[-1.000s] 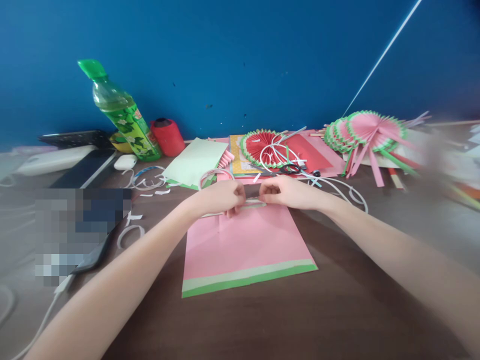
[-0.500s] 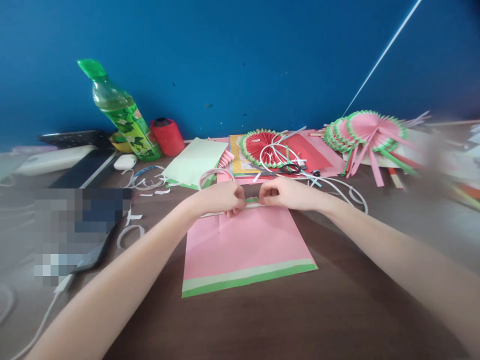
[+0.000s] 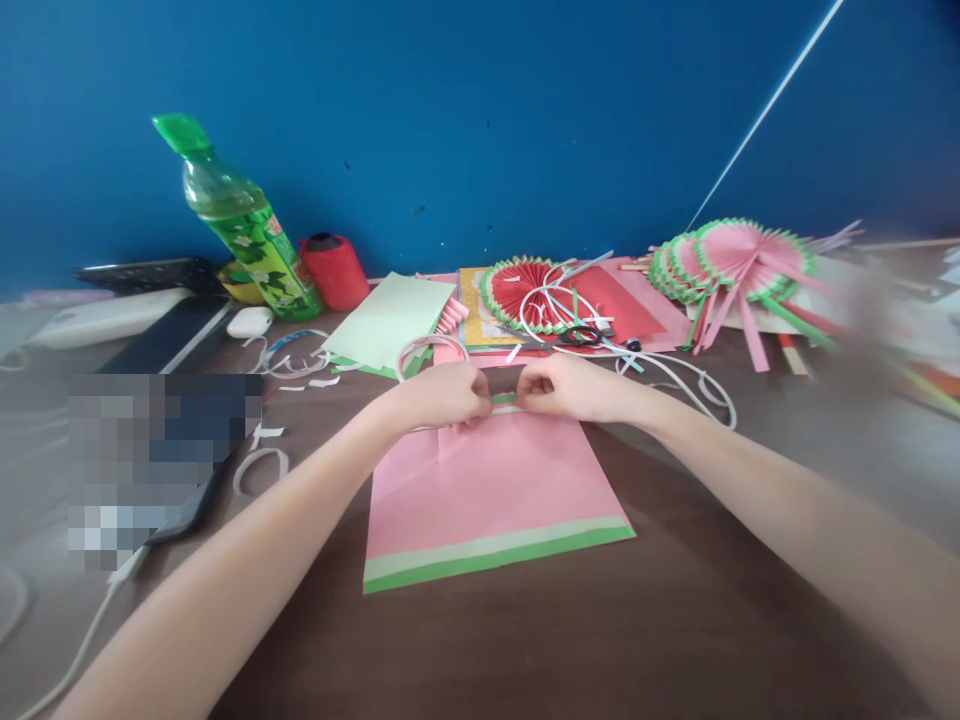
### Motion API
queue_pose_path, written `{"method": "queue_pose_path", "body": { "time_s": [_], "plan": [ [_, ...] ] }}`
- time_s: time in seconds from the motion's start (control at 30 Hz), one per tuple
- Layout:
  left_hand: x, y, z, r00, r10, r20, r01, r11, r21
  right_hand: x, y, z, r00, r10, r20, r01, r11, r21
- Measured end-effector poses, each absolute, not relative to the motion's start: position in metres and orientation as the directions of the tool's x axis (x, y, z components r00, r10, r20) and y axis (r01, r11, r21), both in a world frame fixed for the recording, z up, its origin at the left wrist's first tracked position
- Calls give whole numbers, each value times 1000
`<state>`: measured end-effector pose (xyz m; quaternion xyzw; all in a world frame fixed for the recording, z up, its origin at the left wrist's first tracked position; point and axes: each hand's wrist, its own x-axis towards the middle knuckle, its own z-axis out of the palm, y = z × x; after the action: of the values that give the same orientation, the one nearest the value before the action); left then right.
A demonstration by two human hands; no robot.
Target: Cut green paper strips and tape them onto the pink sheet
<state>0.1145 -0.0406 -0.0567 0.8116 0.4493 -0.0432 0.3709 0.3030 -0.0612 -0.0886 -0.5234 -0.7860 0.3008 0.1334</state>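
A pink sheet of paper [image 3: 487,480] lies flat on the dark table, with a pale green and a bright green band along its near edge. At its far edge, a green and white strip [image 3: 505,399] shows in the gap between my hands. My left hand [image 3: 459,393] pinches that far edge with curled fingers. Just to the right, my right hand [image 3: 546,386] is closed in the same way on the same edge. The fingertips of both hands are partly hidden. A roll of tape [image 3: 433,345] stands right behind my left hand.
Behind are light green sheets [image 3: 394,315], a red folded paper fan [image 3: 525,295] and scissors [image 3: 581,337]. Pink paper fans [image 3: 746,260] lie at right. A green bottle [image 3: 251,235] and red thread spool [image 3: 335,275] stand at left, near a phone [image 3: 202,490] and paper scraps.
Almost nothing differs. Both hands stay at the far edge of the pink paper, with only a very slight shift of the fingers.
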Motion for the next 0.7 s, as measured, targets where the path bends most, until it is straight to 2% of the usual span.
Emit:
{"method": "queue_pose_path", "body": {
  "time_s": [0.4,0.7],
  "plan": [
    [114,-35,-57,623,642,-447,737,-290,611,306,-59,-81,-463,871,-165,744,281,-606],
    [114,-36,-59,598,680,-423,756,-306,578,304,-60,-85,-437,889,-138,761,283,-584]
  ]
}}
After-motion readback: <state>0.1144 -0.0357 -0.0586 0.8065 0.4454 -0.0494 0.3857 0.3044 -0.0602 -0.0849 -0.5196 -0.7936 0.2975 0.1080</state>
